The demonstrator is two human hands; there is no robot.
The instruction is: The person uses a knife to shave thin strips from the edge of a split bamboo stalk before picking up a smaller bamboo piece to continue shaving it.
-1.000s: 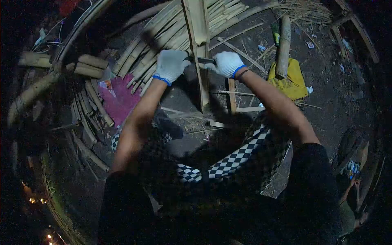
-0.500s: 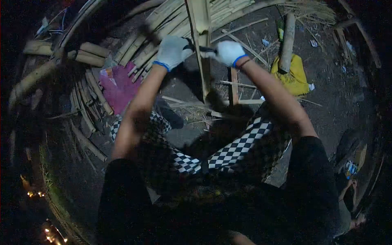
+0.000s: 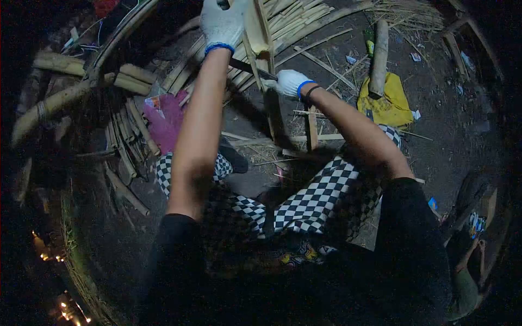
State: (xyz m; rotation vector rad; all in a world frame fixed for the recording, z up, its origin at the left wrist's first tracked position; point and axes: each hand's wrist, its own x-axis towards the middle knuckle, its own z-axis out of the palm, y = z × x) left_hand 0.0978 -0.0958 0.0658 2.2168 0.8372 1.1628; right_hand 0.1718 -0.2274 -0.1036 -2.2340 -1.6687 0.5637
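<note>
A split length of bamboo point(image 3: 259, 32) stands nearly upright in front of me, its pale inner face showing. A long dark-bladed knife point(image 3: 249, 67) crosses it, with the blade passing through the split. My right hand point(image 3: 292, 83), in a white glove with a blue cuff, is closed around the knife's handle end, right of the bamboo. Higher up, my left hand point(image 3: 224, 24), gloved the same way, is closed against the bamboo's left side. Its fingertips are partly cut off by the top edge.
Cut bamboo strips point(image 3: 296, 27) lie in a pile behind. A round bamboo piece point(image 3: 379, 60) rests on a yellow sack point(image 3: 399, 103) at right. Short bamboo pieces point(image 3: 122, 133) and a magenta cloth point(image 3: 166, 122) lie at left. Another person's arm point(image 3: 470, 255) shows at lower right.
My left hand has moved up from beside the blade to higher on the bamboo. My right hand has dropped slightly and shifted left, and the blade now slants down toward it.
</note>
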